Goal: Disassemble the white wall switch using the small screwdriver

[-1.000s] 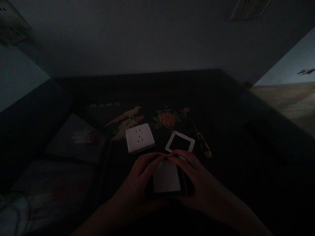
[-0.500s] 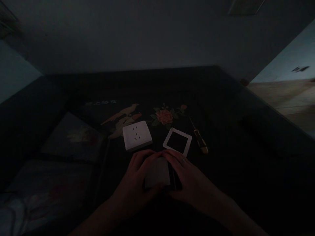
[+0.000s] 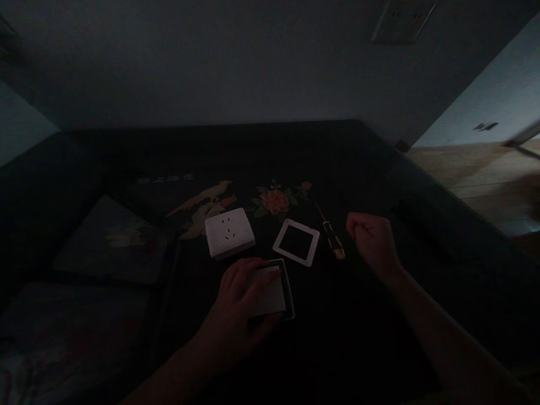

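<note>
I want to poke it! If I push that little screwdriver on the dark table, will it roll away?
Probably a bit. The screwdriver lies flat with a rounded-looking handle, so a sideways push would likely roll it; the dim picture hides any flat sides. It looks thin and stiff, so it should not bend. The right hand hovers beside it, not touching.
</note>
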The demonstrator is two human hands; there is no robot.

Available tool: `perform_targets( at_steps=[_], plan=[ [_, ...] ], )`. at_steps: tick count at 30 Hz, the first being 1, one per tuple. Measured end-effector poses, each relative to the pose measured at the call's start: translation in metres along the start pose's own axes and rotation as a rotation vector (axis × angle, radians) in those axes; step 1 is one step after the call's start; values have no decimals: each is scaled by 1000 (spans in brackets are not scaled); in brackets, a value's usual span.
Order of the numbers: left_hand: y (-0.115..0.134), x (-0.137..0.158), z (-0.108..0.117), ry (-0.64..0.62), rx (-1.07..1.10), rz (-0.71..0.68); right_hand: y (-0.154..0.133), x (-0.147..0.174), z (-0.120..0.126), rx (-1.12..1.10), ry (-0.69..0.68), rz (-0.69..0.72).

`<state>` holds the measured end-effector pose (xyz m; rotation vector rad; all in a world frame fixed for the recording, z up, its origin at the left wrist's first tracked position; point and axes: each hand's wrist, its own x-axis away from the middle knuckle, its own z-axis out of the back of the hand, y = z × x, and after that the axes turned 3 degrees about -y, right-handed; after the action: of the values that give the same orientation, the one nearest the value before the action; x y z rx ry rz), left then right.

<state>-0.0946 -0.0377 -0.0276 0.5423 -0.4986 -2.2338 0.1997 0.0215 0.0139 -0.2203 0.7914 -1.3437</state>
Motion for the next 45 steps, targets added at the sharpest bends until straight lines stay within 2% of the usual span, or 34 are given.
perform_targets(
  at_steps=[4,13,17,21,23,25,28,31,35,45],
  plan=[
    [-1,0,0,6,-13,-7,20,6,-12,87,-55,-89],
    [-2,-2,1,-24,-81,-43,10,17,-25,325,-272,-154],
    [0,-1,4,-27,-209,-123,8,20,-24,423,-320,-191],
    [3,0,5,-58,-295,-154,10,17,-10,470,-315,-214],
    [4,0,5,-73,-301,-165,11,13,3,421,-271,-189],
    [4,0,5,-77,-295,-173,11,10,16,211,-223,-89],
    [3,1,5,-82,-285,-171,5,9,32,-111,-407,4],
    [2,2,5,-82,-272,-166,-4,13,38,-264,-609,27],
    [2,1,5,-76,-254,-167,-15,18,36,-310,-701,99],
    [3,-1,4,-61,-226,-158,-19,23,33,-277,-684,156]
  ],
)
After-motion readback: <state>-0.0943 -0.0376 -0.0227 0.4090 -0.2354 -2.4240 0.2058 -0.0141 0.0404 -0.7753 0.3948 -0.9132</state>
